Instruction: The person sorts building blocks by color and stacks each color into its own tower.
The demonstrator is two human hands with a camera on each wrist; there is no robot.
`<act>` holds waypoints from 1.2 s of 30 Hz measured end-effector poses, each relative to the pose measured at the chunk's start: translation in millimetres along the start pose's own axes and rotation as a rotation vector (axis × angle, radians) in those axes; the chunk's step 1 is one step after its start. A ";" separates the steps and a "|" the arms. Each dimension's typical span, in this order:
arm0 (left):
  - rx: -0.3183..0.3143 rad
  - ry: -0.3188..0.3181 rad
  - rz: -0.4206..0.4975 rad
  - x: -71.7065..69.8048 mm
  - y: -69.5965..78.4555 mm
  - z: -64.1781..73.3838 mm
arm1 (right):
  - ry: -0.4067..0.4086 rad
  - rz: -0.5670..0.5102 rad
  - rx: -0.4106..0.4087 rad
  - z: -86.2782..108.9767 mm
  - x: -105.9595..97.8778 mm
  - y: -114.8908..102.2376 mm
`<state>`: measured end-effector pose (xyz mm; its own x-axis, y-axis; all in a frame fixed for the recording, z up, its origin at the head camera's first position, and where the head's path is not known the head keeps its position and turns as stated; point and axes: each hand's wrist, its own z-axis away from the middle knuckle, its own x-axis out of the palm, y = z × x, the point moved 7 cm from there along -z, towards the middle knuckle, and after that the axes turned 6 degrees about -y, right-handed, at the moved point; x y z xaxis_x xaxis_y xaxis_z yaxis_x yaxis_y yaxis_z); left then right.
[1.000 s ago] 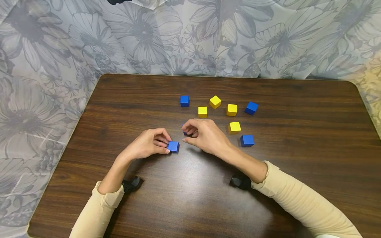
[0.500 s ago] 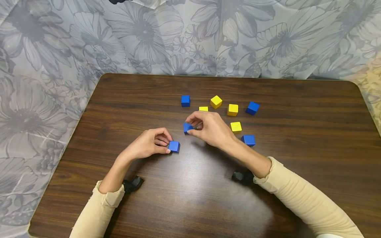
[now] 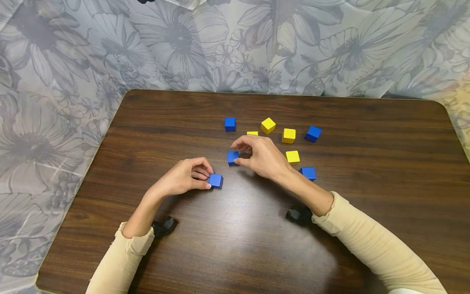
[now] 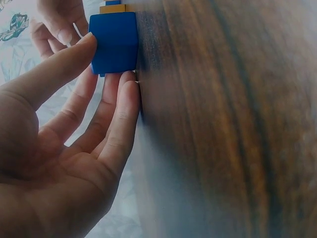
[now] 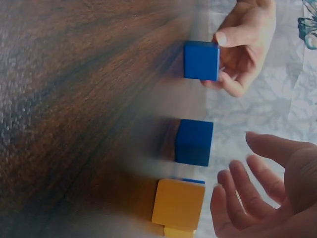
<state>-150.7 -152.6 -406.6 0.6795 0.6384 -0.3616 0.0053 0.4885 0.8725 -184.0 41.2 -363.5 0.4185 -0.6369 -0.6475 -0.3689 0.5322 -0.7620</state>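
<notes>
12 = far edge of the worktop (image 3: 220, 253): left grip (image 3: 180, 177) pinches the near blue cube (image 3: 216, 180) between thumb and fingers, cube at that hand's 3 o'clock. Key relation: second blue cube (image 3: 232, 157) lies at about 1 o'clock from the first, near but not touching, no long axis to align; right grip (image 3: 262, 157) is the nearer hand, released, thumb and fingers spread, cube at its 9 o'clock. Beyond that cube: yellow cube (image 3: 252, 133) between 1 and 2, partly hidden by the right hand, and far blue cube (image 3: 230, 124) at 12.
</notes>
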 end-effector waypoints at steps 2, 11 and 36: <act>0.002 -0.001 0.000 -0.1 0.1 -0.2 | -0.002 0.009 0.008 -0.9 0.3 0.7; 0.000 -0.007 -0.010 0.0 0.6 0.0 | -0.016 0.050 0.054 -3.6 1.5 10.6; -0.008 -0.007 -0.004 0.8 1.5 -1.1 | -0.053 0.051 0.124 -8.5 11.0 27.0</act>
<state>-151.0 -150.7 -405.9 0.6847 0.6320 -0.3630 0.0028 0.4958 0.8684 -196.5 43.8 -391.0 0.4463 -0.5783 -0.6829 -0.2868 0.6305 -0.7213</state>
